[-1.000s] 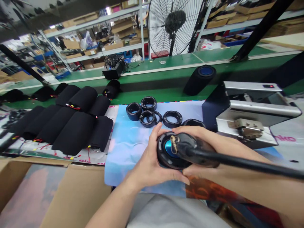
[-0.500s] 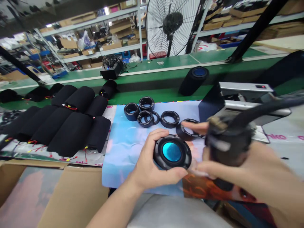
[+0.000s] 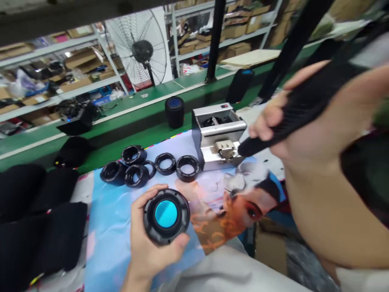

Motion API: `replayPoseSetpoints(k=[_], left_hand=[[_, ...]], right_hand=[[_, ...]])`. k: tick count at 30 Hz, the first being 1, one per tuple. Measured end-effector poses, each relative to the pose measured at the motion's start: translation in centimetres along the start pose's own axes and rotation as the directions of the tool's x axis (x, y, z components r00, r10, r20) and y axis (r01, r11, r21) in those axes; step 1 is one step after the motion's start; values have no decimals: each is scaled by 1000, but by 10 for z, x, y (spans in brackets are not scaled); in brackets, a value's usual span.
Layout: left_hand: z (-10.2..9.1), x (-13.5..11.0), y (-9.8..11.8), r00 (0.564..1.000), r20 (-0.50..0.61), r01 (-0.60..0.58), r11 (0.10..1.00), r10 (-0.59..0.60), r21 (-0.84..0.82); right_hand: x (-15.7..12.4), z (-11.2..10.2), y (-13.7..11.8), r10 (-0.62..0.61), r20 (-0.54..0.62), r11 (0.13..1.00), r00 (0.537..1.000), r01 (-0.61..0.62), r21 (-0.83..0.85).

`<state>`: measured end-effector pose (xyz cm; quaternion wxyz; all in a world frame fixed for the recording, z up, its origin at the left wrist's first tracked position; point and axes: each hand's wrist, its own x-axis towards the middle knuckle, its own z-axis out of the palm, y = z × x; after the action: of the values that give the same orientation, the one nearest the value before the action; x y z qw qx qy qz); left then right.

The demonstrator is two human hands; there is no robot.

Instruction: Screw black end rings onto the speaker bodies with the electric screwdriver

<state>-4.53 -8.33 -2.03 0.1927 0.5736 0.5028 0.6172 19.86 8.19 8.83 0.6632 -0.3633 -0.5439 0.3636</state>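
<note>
My left hand [image 3: 146, 243] is closed around a round black speaker part [image 3: 166, 215] with a shiny blue centre, held face up over the printed sheet [image 3: 112, 227]. My right hand [image 3: 304, 109] is raised at the right, close to the camera, and grips a long black tool [image 3: 291, 117] whose rounded end points down toward the metal machine [image 3: 217, 136]. Several black rings [image 3: 142, 168] lie in a cluster on the sheet beyond my left hand.
Black fabric-covered cylinders [image 3: 39, 227] lie at the left. A finished black speaker [image 3: 174, 111] stands on the green conveyor [image 3: 100, 138], another further right. A standing fan [image 3: 138, 46] and shelves of cartons fill the background.
My right hand lifted the black tool away from the speaker part, up and to the right. The view swung right, so the part and rings now sit further left.
</note>
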Motion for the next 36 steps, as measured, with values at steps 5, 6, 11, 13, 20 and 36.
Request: replayPoseSetpoints(k=[5,6,11,13,20,36], left_hand=[[50,28,5,987,143,77,997,-72,-28],[56,31,6,982,166,94,995,-88,-27],[61,37,7,977,182,119,992,-110,-42],[59,36,6,977,181,122,992,-114,-36],[58,33,5,977,192,100,994,-92,-34],[58,34,3,976,191,115,992,-102,-61]], right_hand=[[7,23,13,-29,101,973,994,4,232],[7,23,18,-18,123,972,992,-11,233],[6,23,37,22,188,972,982,-65,228],[3,21,37,32,188,968,982,-77,239],[2,20,18,-13,62,974,998,-1,229],[3,22,21,-36,76,970,996,17,244]])
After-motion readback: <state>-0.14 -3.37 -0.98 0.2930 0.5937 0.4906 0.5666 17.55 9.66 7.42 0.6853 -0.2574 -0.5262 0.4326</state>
